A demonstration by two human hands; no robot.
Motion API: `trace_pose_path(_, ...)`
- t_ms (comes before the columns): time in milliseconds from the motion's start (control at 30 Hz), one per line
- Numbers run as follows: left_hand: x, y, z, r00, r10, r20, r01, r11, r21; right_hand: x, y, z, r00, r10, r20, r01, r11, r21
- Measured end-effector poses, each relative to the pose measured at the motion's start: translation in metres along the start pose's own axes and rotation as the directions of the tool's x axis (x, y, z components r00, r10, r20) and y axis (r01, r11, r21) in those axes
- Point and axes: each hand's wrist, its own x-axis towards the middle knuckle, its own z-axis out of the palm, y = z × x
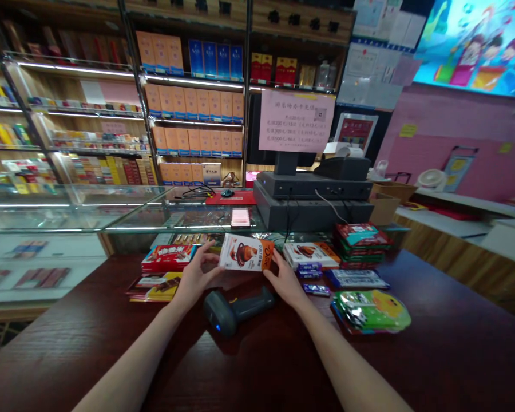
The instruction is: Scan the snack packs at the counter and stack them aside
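White-and-orange Dove carton, centre of frame, just beyond the barcode scanner; grip: left hand and right hand closed on opposite ends; likely light, stiffish, smooth, crushable; best held by short edges.

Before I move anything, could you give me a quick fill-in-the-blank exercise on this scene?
1. The end of the held box that the right hand touches is coloured ____.
2. The small light on the barcode scanner glows ____.
3. In the picture, the green pack lies to the ____ of that scanner.

Missing words: orange; blue; right.
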Motion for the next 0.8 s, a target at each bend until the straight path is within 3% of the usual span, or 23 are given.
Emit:
trace_pose_path(200, -0.004, 0.001, -0.003, 0.997, 0.063, 0.032, -0.067, 0.990, 0.121, -0.001, 0.005, 0.003, 0.999, 0.035, -0.021, -0.034, 0.997, 0.064)
trace_pose_path(333, -0.006, -0.003, -0.007, 0.993, 0.083, 0.083, -0.100, 0.969, 0.228, 0.000, 0.002, 0.001, 1.000, -0.006, -0.024, 0.009, 0.988, 0.157)
trace_pose_path(467, -0.007, -0.009, -0.011, 0.990, 0.077, 0.117, -0.109, 0.947, 0.302, 0.000, -0.006, -0.002, 0.997, -0.042, -0.061, 0.050, 0.991, 0.126)
trace_pose_path(633, -0.008, -0.013, -0.012, 0.986, 0.057, 0.155, -0.098, 0.957, 0.271, -0.001, -0.010, -0.005, 0.991, -0.067, -0.114, 0.080, 0.990, 0.113)
trace_pose_path(800, -0.009, -0.013, -0.012, 0.987, -0.007, 0.159, -0.026, 0.978, 0.208, -0.003, -0.014, -0.004, 0.989, -0.050, -0.137, 0.080, 0.972, 0.222)
